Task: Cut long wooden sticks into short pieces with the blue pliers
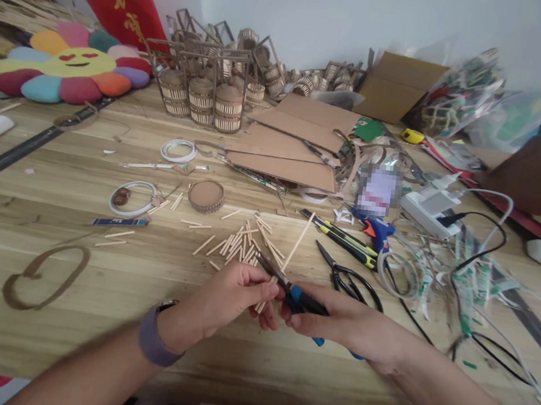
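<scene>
My left hand [236, 292], with a purple watch strap on its wrist, pinches a thin wooden stick [302, 235] that slants up to the right. Short stick ends poke out below its fingers. Wrapped round the blue-and-black handles of cutting pliers [308, 300] is my right hand [340, 319]. The pliers' dark jaws lie across the stick, close to my left fingertips; I cannot tell whether they touch it. Just beyond my hands is a loose heap of short cut sticks [242, 241]. A round brown woven piece [206, 196] stands behind the heap.
Black scissors [340, 274], a yellow-black utility knife [344, 237] and a blue glue gun [378, 230] lie to the right, near a power strip [431, 210] with cables. Rolls of white tape [179, 150], cardboard [291, 140] and small woven baskets [199, 95] sit farther back.
</scene>
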